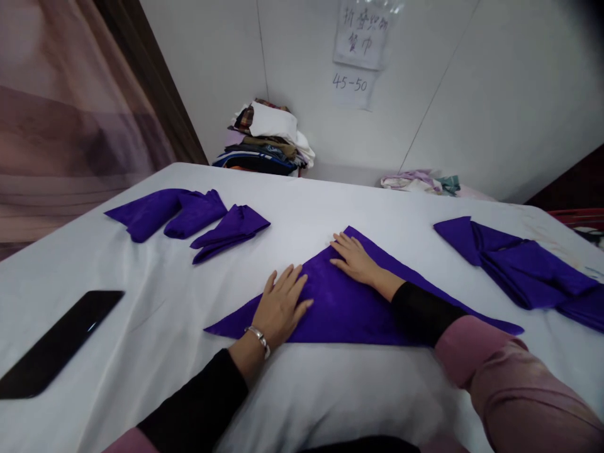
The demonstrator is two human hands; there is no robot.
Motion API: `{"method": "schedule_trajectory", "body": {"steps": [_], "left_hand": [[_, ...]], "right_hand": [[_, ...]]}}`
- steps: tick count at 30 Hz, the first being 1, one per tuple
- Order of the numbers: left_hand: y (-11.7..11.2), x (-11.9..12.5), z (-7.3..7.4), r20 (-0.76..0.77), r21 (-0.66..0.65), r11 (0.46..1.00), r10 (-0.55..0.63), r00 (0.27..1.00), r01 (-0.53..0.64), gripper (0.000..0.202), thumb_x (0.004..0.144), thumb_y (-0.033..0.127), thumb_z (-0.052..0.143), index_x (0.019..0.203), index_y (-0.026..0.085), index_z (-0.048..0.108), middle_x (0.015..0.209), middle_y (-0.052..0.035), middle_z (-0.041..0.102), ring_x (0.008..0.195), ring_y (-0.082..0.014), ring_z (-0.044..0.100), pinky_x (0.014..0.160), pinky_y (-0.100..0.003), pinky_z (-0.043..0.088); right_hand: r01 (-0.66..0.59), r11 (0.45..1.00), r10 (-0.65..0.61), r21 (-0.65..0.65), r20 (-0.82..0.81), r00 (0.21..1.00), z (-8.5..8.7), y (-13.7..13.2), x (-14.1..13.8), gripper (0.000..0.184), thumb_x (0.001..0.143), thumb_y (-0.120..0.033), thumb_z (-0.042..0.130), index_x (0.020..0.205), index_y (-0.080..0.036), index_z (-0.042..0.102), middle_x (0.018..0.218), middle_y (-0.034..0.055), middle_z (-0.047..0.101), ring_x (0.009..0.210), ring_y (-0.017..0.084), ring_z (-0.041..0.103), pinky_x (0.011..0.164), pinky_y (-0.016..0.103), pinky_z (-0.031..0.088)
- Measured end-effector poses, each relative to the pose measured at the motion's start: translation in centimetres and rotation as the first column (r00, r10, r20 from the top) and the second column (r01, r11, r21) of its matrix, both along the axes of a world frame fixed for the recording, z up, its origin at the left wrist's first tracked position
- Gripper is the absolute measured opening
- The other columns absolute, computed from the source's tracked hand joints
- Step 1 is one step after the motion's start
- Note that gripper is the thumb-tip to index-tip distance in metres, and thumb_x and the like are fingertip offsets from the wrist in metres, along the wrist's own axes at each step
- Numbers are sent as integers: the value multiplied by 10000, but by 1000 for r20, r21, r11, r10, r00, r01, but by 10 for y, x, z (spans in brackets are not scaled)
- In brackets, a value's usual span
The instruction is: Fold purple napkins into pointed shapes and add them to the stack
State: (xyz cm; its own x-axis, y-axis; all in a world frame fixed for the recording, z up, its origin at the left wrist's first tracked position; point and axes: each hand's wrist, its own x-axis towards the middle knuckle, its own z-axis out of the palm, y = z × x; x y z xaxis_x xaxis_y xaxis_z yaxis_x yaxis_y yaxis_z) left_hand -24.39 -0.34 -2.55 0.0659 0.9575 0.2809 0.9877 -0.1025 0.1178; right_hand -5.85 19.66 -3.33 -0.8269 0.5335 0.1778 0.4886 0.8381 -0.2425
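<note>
A purple cloth napkin [340, 308], doubled into a triangle, lies flat with its long straight edge toward me and its point facing away. My left hand [280, 302] rests on its left part, fingers spread, a silver bracelet at the wrist. Near the far point, my right hand [356, 258] lies on the cloth with its fingers stretched out. Neither hand grips anything. My right forearm covers part of the napkin's right side.
Folded purple napkins [231, 229] lie at the back left, and more purple napkins [523, 264] at the right. A black flat slab [61, 343] is at the left. Clothes [268, 138] are piled beyond the white-covered table [155, 340], by a wall with paper signs [361, 38].
</note>
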Motion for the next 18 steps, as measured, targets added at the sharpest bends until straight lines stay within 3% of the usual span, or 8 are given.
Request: {"method": "schedule_trajectory", "body": {"steps": [3,8,13,18], "left_hand": [[-2,5,-10,-27,-84,994,-73,997,70,658,867,595,358,1356,158,411,1444,-130,390,1361,-276,286,1088,-501,256],[-1,2,-18,-25,-148,988,-56,998,51,703,860,624,324,1374,150,392,1455,-127,370,1373,-273,264,1097,-497,248],[0,0,-19,-22,-115,992,-49,999,46,691,858,623,332,1375,168,391,1452,-114,379,1367,-280,279,1090,-506,256],[-1,-1,-20,-32,-111,992,-67,997,63,693,862,618,329,1383,163,375,1454,-122,372,1368,-282,276,1091,-526,243]], "right_hand": [[31,998,-25,-58,101,995,2,-8,3,692,900,-598,290,1422,-145,332,1505,141,255,1401,276,169,1119,486,156],[172,983,-158,-70,165,973,0,-9,10,790,874,-662,238,1430,-105,312,1509,159,227,1404,282,150,1125,463,140],[204,974,-191,-100,125,974,0,-3,13,734,890,-622,268,1416,-116,344,1501,147,259,1397,277,184,1122,454,159],[315,945,-316,-88,0,949,5,26,17,582,919,-475,338,1375,-122,409,1461,141,353,1374,271,250,1097,431,235]]}}
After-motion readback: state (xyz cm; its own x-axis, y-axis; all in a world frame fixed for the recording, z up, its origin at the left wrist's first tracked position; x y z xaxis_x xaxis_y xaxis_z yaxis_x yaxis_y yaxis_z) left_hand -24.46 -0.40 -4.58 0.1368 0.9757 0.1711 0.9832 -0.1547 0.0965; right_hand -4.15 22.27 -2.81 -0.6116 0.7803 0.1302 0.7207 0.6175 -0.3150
